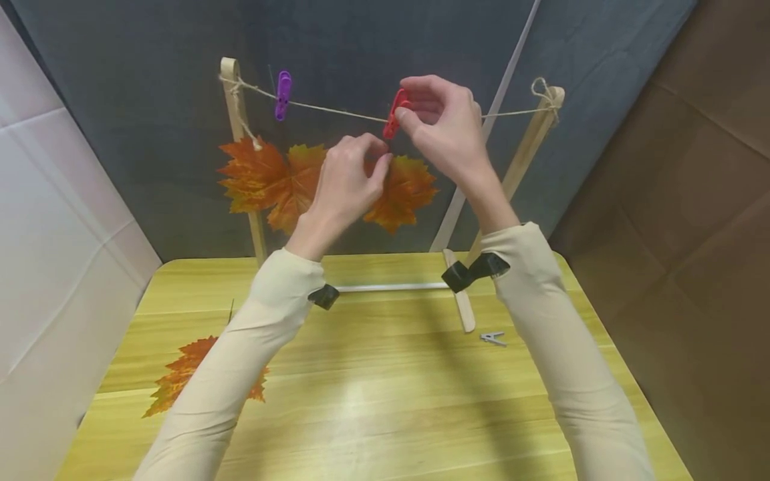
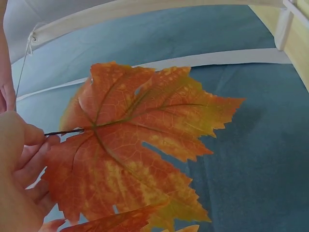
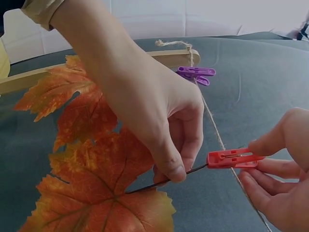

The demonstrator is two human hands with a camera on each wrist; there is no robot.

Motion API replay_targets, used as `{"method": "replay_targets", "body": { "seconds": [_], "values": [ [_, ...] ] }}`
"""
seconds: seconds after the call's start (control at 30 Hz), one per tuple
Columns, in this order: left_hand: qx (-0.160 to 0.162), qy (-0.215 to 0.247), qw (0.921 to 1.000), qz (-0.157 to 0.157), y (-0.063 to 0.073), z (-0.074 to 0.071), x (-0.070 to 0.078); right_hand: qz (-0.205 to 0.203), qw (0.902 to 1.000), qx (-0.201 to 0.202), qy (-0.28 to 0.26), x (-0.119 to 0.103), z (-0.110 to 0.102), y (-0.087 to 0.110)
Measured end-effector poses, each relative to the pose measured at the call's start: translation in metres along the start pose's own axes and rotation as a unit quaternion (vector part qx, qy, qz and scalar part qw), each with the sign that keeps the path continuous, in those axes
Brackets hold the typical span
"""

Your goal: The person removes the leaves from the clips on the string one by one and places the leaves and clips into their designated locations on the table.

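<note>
The right hand (image 1: 448, 127) pinches a red plastic clothespin (image 1: 394, 115) on the thin tan string (image 1: 343, 111). Just under the string, the left hand (image 1: 349, 177) pinches the thin dark stem (image 3: 195, 169) of a big orange-and-yellow leaf (image 1: 402, 194); the stem's tip meets the red clothespin. A purple plastic clothespin (image 1: 283, 97) sits near the string's left end, and another orange leaf (image 1: 265, 177) hangs below the string. Lower down, a small grey clothespin (image 1: 493, 339) and a third orange leaf (image 1: 177, 381) lie on the yellow wooden table (image 1: 361, 374).
</note>
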State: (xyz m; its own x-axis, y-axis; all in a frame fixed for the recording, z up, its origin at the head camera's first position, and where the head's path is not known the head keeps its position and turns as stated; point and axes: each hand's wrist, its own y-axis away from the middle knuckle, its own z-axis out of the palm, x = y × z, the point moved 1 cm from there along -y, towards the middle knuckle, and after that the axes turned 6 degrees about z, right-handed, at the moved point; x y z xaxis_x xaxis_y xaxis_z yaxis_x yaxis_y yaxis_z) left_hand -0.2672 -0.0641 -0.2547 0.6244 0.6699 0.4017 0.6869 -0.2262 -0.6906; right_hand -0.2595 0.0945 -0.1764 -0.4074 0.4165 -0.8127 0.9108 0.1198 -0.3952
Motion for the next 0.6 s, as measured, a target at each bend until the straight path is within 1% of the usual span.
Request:
{"method": "replay_targets", "body": {
  "seconds": [0.3, 0.47, 0.6],
  "values": [
    [0.006, 0.006, 1.0, 0.003, -0.001, -0.001, 0.002, -0.021, 0.9997, 0.013, 0.003, -0.001, 0.0, 0.0],
    [0.002, 0.017, 0.9998, 0.013, 0.001, 0.004, 0.004, -0.036, 0.999, 0.024, 0.012, -0.002, -0.002, 0.002],
    [-0.006, 0.025, 0.9997, 0.004, 0.006, 0.009, 0.004, -0.06, 0.9972, 0.036, 0.024, -0.002, -0.003, 0.003]
  ]
}}
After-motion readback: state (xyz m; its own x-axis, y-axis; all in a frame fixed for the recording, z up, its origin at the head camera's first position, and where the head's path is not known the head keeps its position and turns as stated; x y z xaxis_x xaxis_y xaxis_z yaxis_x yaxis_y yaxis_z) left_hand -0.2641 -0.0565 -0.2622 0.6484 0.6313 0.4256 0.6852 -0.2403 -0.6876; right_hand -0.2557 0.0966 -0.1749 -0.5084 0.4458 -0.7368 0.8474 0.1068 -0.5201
